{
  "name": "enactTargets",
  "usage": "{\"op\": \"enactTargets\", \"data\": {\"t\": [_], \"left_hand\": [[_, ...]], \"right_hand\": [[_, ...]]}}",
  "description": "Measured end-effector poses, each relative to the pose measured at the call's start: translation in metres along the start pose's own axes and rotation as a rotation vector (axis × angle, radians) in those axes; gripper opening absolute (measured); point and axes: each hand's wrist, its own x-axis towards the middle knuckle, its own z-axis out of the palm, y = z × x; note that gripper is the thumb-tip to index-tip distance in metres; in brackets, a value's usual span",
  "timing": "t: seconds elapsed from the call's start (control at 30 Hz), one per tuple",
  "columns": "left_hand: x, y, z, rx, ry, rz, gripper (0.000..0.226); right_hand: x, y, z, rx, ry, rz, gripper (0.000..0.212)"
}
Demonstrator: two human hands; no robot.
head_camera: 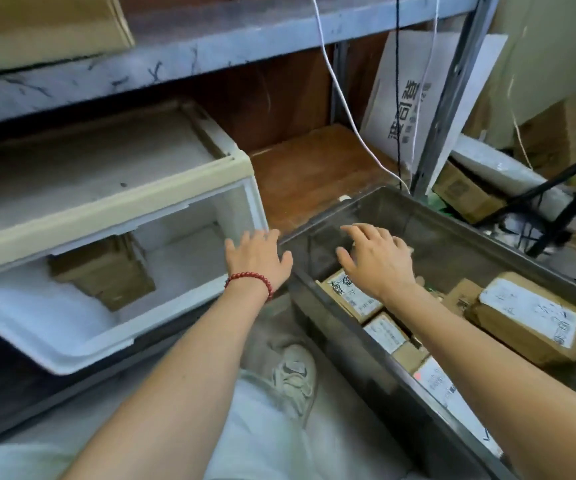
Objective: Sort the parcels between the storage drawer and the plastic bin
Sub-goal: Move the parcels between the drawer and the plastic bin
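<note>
Left hand and right hand (both spread) over bin.

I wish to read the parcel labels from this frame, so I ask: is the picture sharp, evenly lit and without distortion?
Head view: soft overall, so the labels on the parcels in the plastic bin are unreadable. Head view: the wide lens bends the shelf edge. Head view: the storage drawer looks bright white, while the space below it is nearly black.
</note>
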Motion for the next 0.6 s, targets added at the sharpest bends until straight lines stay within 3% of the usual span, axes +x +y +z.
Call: {"op": "enactTargets", "data": {"t": [0.3, 0.6], "left_hand": [[-0.066, -0.127, -0.022, -0.026, -0.099, -0.246, 0.055], [-0.095, -0.216, 0.014, -0.031, -0.073, -0.413, 0.066]], "right_hand": [[-0.003, -0.115, -0.002, 0.037, -0.04, -0.309, 0.046], [0.019, -0.184, 0.055, 0.005, -0.187, -0.427, 0.049]]}}
